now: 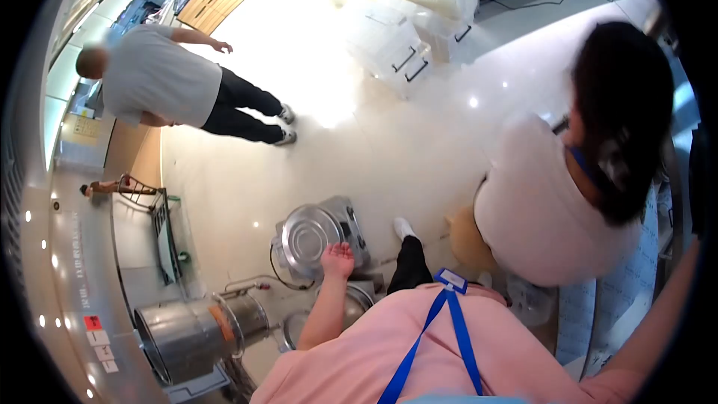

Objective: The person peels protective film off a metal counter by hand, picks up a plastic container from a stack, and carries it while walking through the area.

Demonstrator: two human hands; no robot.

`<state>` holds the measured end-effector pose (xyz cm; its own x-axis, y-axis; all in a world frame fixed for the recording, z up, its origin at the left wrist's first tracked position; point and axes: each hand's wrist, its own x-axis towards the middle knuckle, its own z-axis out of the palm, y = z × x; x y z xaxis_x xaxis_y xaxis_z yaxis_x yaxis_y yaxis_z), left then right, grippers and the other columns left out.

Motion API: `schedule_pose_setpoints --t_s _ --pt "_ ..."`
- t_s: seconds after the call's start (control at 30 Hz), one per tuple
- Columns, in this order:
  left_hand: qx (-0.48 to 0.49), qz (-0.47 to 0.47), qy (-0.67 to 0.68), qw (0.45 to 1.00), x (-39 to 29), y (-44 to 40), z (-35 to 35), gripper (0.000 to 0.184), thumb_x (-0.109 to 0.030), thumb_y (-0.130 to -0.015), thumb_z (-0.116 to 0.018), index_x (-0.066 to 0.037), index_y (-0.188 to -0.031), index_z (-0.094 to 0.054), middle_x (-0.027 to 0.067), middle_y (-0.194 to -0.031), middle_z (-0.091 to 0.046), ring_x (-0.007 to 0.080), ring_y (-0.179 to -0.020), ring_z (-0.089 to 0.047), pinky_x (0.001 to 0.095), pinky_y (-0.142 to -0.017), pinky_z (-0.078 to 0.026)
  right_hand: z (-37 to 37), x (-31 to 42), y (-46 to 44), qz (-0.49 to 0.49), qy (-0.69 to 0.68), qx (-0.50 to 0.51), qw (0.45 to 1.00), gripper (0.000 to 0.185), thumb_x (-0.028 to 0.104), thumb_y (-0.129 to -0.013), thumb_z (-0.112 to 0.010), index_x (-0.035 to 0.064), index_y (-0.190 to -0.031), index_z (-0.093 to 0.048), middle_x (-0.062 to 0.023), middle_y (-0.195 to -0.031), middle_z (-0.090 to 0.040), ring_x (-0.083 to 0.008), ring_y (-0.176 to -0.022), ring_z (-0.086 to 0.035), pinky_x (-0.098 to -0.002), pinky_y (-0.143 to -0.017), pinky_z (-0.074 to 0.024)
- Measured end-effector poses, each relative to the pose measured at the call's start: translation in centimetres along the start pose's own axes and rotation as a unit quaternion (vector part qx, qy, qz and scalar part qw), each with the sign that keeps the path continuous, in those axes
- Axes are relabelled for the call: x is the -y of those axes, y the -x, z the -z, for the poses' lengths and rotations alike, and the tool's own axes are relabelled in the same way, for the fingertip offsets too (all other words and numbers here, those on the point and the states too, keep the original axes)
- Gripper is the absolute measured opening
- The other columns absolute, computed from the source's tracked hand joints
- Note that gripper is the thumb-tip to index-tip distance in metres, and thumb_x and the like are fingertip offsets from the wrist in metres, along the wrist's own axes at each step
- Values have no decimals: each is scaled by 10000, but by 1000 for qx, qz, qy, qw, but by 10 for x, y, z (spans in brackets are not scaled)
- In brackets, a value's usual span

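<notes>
My left hand (338,258) is held palm up with its fingers loosely curled and slightly apart, holding nothing. Just behind it in the picture is a squat stainless steel appliance with a round ringed lid (309,232); whether the hand touches it I cannot tell. Nearer to me, beside my left forearm, stands another round metal vessel (295,329), partly covered by the arm. My right arm (666,314) reaches out to the right edge, and its hand is out of view. A blue lanyard with a badge (451,280) hangs on my pink shirt.
A large steel cylinder (183,333) lies at lower left near a cart (161,228). One person in grey (164,78) stands at upper left; another in a pale top (553,209) is close on my right. Clear plastic boxes (396,49) stand on the shiny floor.
</notes>
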<state>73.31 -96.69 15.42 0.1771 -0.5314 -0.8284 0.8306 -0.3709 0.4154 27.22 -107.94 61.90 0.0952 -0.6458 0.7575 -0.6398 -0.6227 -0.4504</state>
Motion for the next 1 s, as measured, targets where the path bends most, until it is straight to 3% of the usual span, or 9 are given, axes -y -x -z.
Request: schedule_pose_setpoints --t_s 0.2,0.33,0.43,0.53,0.6,0.67,0.87,0.97,1.0 --pt "-5 -2 -19 1000 -135 -43 -2 268 -299 -887 -402 -61 -834 -512 76 -769 -555 226 -720 -544 326 -636 -449 -86 -23 -120 5 17 -25 1000 455 279 -864 -547 39 -1237 -448 -145 -1126 -556 -267 -1019 -555 -365 -945 -399" --pt "-100 -38 42 993 -211 -89 -1 317 -325 -891 -357 -65 -797 -512 74 -712 -570 209 -649 -560 310 -555 -446 -133 -48 -179 10 26 -33 999 451 289 -869 -544 45 -1237 -451 -148 -1131 -556 -270 -1013 -558 -364 -944 -402" --pt "-86 -73 32 993 -263 -131 -55 314 -323 -887 -369 -74 -768 -519 64 -698 -576 196 -651 -567 291 -550 -444 -180 -99 -219 -38 16 -31 999 449 295 -872 -541 49 -1237 -454 -150 -1134 -556 -273 -1009 -560 -363 -942 -405" --pt "-46 -86 12 995 -308 -165 -146 286 -310 -882 -387 -76 -780 -516 65 -711 -579 198 -663 -568 288 -554 -448 -255 -191 -240 -166 -13 -9 986 446 302 -876 -538 54 -1237 -456 -152 -1137 -556 -275 -1005 -562 -363 -941 -407" --pt "-41 -86 12 995 -333 -203 -186 261 -298 -878 -401 -76 -796 -510 62 -729 -576 200 -673 -569 291 -560 -454 -322 -315 -230 -158 -74 22 985 410 226 -890 -507 59 -1259 -441 -49 -962 -575 -105 -868 -538 -273 -799 -421" --pt "-53 -90 19 994 -357 -248 -211 236 -287 -872 -416 -76 -813 -504 55 -754 -569 202 -682 -567 296 -567 -462 -382 -362 -235 -325 -86 46 941 420 227 -866 -545 48 -1235 -456 -60 -979 -581 -122 -874 -548 -251 -771 -421" --pt "-263 -87 -57 959 -400 -330 -260 208 -299 -863 -434 -94 -875 -465 54 -781 -520 200 -699 -549 330 -571 -466 -588 -579 -262 -523 -98 33 846 527 277 -792 -630 -14 -1202 -474 -128 -922 -611 -164 -791 -559 -286 -687 -450" --pt "-271 -34 -59 960 -435 -347 -262 208 -298 -861 -441 -92 -878 -464 53 -789 -517 204 -708 -547 332 -583 -466 -671 -672 -291 -604 -55 42 794 597 333 -753 -636 -35 -1194 -476 -178 -1036 -599 -248 -904 -584 -334 -776 -460" --pt "-270 -25 -60 961 -450 -356 -268 208 -297 -861 -444 -92 -879 -464 53 -792 -516 205 -712 -546 333 -587 -467 -702 -714 -283 -605 -25 54 794 589 320 -760 -632 -30 -1204 -469 -156 -950 -592 -205 -825 -566 -304 -687 -448"
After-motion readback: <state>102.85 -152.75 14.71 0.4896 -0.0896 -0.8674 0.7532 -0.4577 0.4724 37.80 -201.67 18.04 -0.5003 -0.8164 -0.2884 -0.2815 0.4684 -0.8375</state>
